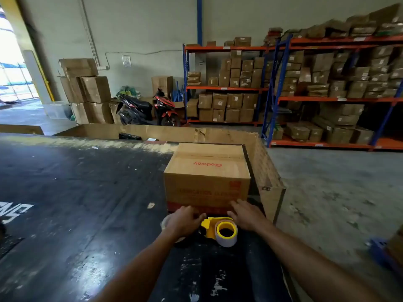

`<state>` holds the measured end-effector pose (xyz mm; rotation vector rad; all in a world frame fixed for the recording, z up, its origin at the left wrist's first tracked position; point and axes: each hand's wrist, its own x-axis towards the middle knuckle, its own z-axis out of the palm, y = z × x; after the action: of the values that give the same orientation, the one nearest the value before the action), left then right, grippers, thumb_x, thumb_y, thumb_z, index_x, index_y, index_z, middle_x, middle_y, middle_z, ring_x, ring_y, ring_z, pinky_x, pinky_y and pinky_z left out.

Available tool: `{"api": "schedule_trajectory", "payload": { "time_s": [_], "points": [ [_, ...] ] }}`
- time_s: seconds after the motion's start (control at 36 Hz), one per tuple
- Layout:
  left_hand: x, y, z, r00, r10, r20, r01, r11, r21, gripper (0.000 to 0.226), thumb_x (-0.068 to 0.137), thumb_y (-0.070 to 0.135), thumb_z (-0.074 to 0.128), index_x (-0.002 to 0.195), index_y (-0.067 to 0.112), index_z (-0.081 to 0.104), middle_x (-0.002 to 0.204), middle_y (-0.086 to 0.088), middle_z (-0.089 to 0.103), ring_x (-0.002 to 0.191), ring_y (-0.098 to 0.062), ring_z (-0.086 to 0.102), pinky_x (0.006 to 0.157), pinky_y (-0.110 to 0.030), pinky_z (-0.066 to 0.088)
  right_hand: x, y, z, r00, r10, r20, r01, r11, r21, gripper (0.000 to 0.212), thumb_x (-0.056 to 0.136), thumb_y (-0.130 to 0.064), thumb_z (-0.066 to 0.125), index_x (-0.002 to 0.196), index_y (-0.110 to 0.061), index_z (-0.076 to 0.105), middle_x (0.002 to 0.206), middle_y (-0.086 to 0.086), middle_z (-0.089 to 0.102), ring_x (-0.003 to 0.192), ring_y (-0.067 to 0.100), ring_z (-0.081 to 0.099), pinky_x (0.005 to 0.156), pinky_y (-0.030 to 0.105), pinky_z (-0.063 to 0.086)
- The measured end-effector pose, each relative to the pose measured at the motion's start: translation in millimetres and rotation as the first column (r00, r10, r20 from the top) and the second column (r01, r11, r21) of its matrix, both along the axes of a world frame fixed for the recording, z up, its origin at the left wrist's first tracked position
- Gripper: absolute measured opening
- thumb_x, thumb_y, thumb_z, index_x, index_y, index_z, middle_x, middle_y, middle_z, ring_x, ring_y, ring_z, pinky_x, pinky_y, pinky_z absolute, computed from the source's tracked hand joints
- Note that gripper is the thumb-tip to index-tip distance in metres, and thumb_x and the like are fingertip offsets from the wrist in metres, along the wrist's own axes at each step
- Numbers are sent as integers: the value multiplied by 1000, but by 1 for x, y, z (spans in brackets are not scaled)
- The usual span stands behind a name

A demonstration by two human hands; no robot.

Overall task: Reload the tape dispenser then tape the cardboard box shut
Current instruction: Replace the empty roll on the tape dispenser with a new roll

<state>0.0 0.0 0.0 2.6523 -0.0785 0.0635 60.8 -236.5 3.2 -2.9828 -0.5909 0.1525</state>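
A brown cardboard box (207,171) with red print stands on the black table (76,203), its top flaps folded down. Just in front of it lies a yellow tape dispenser (210,226) with a roll of tape (226,233) on a yellow core. My left hand (185,221) hovers left of the dispenser, fingers spread, and it partly covers a pale round object that I cannot make out. My right hand (246,215) reaches to the box's lower front edge, right of the dispenser, fingers apart. Neither hand holds anything.
A large open cardboard crate (268,171) walls the box's far and right sides. Beyond stand orange-and-blue racks (327,99) full of parcels, a parked scooter (148,110) and stacked cartons (87,90). Concrete floor (338,192) lies to the right.
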Motion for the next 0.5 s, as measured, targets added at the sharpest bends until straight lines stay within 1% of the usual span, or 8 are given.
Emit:
{"api": "schedule_trajectory", "payload": {
  "time_s": [0.06, 0.14, 0.22, 0.28, 0.33, 0.42, 0.44, 0.5],
  "points": [
    [1, -10, -10, 996, -27, -87, 29, 999, 21, 52, 97, 52, 52, 75, 9, 71, 65, -1, 65, 56, -17, 58, 52, -28, 39, 0, -3, -8, 999, -15, -35, 15, 1000, 2, 52, 106, -45, 41, 151, -17, 39, 148, 11, 45, 134, 32, 46, 98, 46, 48],
    [2, -30, -29, 977, -17, -211, 8, 999, -42, 63, 94, 59, 49, 73, 2, 68, 65, -6, 61, 60, -23, 57, 58, -32, 41, 7, -9, -24, 993, -15, -121, 14, 1000, -8, 54, 105, -46, 42, 150, -17, 39, 149, 12, 43, 135, 34, 45, 99, 49, 47],
    [4, -44, -48, 960, 24, -281, -41, 998, -54, 61, 94, 61, 50, 67, 8, 62, 66, -5, 61, 61, -26, 60, 59, -32, 42, 14, -11, -34, 974, 23, -226, -15, 999, 35, 50, 106, -48, 39, 144, -16, 45, 144, 12, 54, 129, 34, 54, 99, 48, 49],
    [3, -54, -58, 948, 49, -316, -83, 992, -96, 56, 93, 61, 54, 59, 17, 53, 64, -2, 60, 62, -22, 60, 56, -29, 40, 17, -12, -40, 957, 46, -286, -25, 997, 78, 42, 106, -48, 40, 134, -18, 50, 134, 12, 62, 120, 33, 60, 93, 45, 51],
    [3, -64, -65, 932, 45, -359, -110, 981, -163, 46, 94, 59, 55, 63, 25, 54, 71, 0, 65, 68, -19, 66, 61, -31, 47, 22, -14, -50, 955, 67, -290, -33, 992, 122, 32, 104, -45, 46, 121, -18, 52, 121, 13, 65, 108, 33, 64, 85, 43, 52],
    [-1, -74, -72, 917, 67, -392, -175, 953, -247, 40, 97, 52, 56, 76, 19, 59, 72, 1, 67, 62, -13, 65, 65, -32, 58, 29, -14, -62, 961, 81, -266, -48, 991, 127, 20, 102, -34, 49, 113, -16, 50, 114, 16, 67, 101, 36, 65, 81, 46, 54],
    [-2, -76, -74, 918, 87, -387, -195, 949, -249, 42, 97, 52, 57, 74, 17, 58, 71, 0, 66, 57, -12, 64, 64, -33, 58, 30, -13, -62, 961, 97, -259, -66, 990, 127, 19, 102, -29, 47, 113, -15, 49, 112, 17, 67, 100, 38, 65, 81, 47, 53],
    [-4, -77, -78, 910, 98, -403, -226, 932, -283, 42, 98, 48, 59, 69, 19, 55, 68, 1, 65, 51, -6, 61, 55, -25, 52, 27, -11, -52, 950, 141, -278, -104, 984, 144, 17, 104, -26, 45, 115, -13, 46, 105, 13, 64, 99, 36, 65, 82, 46, 51]
  ]
}}
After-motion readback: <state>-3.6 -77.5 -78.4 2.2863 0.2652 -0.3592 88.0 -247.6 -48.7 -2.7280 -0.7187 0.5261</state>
